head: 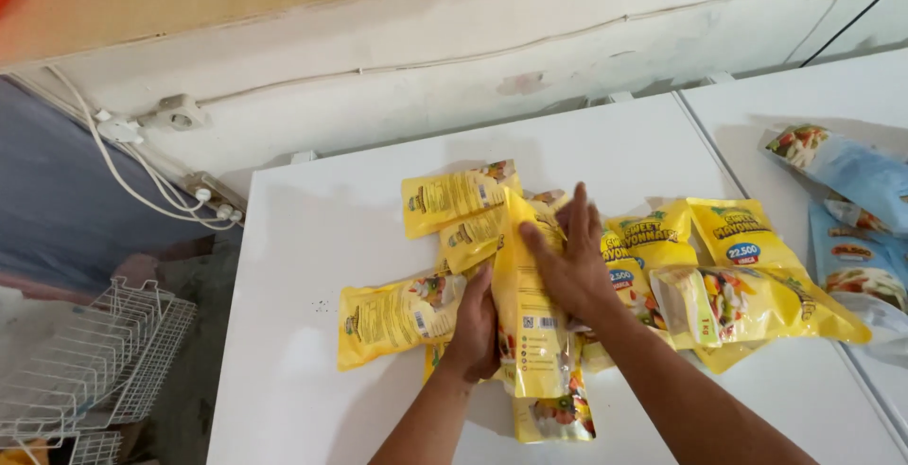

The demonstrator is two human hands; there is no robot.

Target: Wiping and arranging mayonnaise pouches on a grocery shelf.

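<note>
In the head view, a pile of yellow sauce pouches point(653, 276) lies on the white chest-freezer lid point(312, 238). The left hand point(475, 325) grips the left edge of one upright yellow pouch point(532, 333) at the centre of the pile, fingers curled around it. The right hand point(567, 266) presses flat and open on the upper part of the same pouch, from about one o'clock; it holds nothing by closing. The pouch looks soft, filled and rather heavy, with a smooth film that is probably slippery, so the sealed edges seem the best place to hold. At three o'clock lie blue pouches point(856, 238). At eight o'clock stands a white wire basket point(95, 351).
</note>
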